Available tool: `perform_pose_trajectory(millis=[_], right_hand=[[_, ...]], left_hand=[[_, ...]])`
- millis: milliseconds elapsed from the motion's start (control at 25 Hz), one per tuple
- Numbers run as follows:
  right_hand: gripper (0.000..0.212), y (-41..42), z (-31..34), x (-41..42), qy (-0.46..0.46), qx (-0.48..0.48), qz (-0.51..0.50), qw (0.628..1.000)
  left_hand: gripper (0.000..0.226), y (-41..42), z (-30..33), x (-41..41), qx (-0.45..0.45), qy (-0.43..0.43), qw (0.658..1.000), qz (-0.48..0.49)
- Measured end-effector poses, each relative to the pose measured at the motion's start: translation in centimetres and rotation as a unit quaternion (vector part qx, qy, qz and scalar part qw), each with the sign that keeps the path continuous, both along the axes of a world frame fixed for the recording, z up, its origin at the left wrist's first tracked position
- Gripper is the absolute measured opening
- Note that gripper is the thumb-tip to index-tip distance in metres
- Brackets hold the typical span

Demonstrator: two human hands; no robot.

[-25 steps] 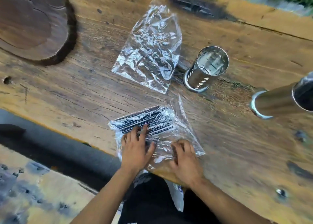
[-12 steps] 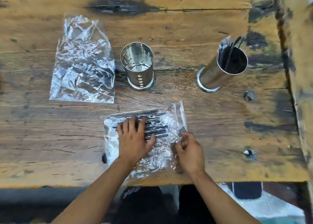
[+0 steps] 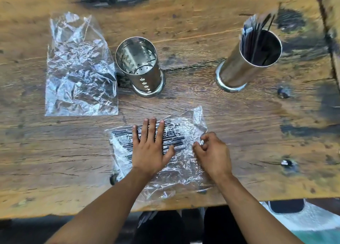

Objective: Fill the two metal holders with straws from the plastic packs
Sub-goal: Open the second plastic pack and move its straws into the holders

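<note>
We find the task roughly half done. Right of the empty holder (image 3: 140, 66), the second holder (image 3: 250, 56) holds straws. Nearer us, the left hand (image 3: 151, 148) presses flat, fingers spread, on the full pack (image 3: 165, 151); the right hand (image 3: 211, 151) pinches its open end.

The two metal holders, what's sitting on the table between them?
Nothing: in the head view, only bare wooden table lies between the empty holder and the holder with straws.
</note>
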State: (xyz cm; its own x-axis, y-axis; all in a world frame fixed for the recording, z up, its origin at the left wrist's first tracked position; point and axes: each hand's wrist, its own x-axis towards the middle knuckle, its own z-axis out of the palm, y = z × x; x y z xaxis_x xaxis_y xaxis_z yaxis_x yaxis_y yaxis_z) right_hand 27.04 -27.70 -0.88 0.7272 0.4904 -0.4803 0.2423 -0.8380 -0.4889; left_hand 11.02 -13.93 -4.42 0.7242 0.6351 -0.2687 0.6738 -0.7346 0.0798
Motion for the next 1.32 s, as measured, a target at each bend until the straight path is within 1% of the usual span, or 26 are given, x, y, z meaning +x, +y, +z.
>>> perform_pose_trajectory(millis=[160, 280, 400, 560, 720, 800, 880, 960, 1040, 1120, 1200, 1240, 1320], right_hand=[[0.02, 0.3, 0.1, 1.4, 0.016, 0.0, 0.023, 1.0], [0.009, 0.2, 0.3, 2.4, 0.034, -0.005, 0.044, 0.998], [0.005, 0.3, 0.7, 2.8, 0.013, -0.03, 0.063, 0.998], [0.013, 0.8, 1.0, 2.5, -0.051, -0.069, 0.111, 0.99], [0.019, 1.5, 1.2, 2.8, -0.034, -0.099, 0.152, 0.983], [0.019, 1.5, 1.3, 3.8, -0.033, -0.1, 0.161, 0.981], [0.019, 0.9, 1.4, 5.6, -0.044, -0.11, 0.154, 0.981], [0.021, -0.1, 1.4, 7.6, -0.053, -0.119, 0.124, 0.984], [0.023, -0.9, 1.4, 8.2, -0.041, -0.12, 0.11, 0.986], [0.02, -1.3, 1.3, 7.9, -0.012, -0.098, 0.084, 0.992], [0.011, -1.4, 0.9, 7.7, 0.02, -0.042, 0.036, 0.998], [0.011, -1.4, 0.9, 7.7, 0.026, -0.009, 0.03, 0.999], [0.029, -0.9, 1.0, 7.6, 0.043, 0.047, 0.036, 0.997]], left_hand=[[0.088, -0.1, -0.1, 0.0, -0.003, -0.008, 1.0, 0.002], [0.087, -0.1, 0.0, 0.0, -0.002, -0.008, 1.0, 0.005], [0.087, 0.0, 0.1, 0.0, -0.002, -0.001, 1.0, 0.009], [0.087, 0.0, 0.2, 0.1, -0.002, 0.009, 1.0, 0.011], [0.087, 0.0, 0.3, 0.1, -0.006, 0.013, 1.0, 0.012], [0.088, 0.0, 0.3, 0.1, -0.009, 0.012, 1.0, 0.013], [0.087, -0.1, 0.3, 0.1, -0.006, 0.009, 1.0, 0.015], [0.086, 0.0, 0.2, 0.1, -0.005, 0.005, 1.0, 0.011], [0.085, 0.0, 0.2, 0.0, -0.001, -0.001, 1.0, 0.01], [0.086, 0.0, 0.2, 0.1, 0.0, -0.002, 1.0, 0.009], [0.086, 0.0, 0.2, 0.0, -0.001, 0.002, 1.0, 0.01], [0.086, 0.0, 0.3, 0.1, -0.004, 0.007, 1.0, 0.012], [0.086, 0.0, 0.4, 0.1, -0.008, 0.013, 1.0, 0.014]])
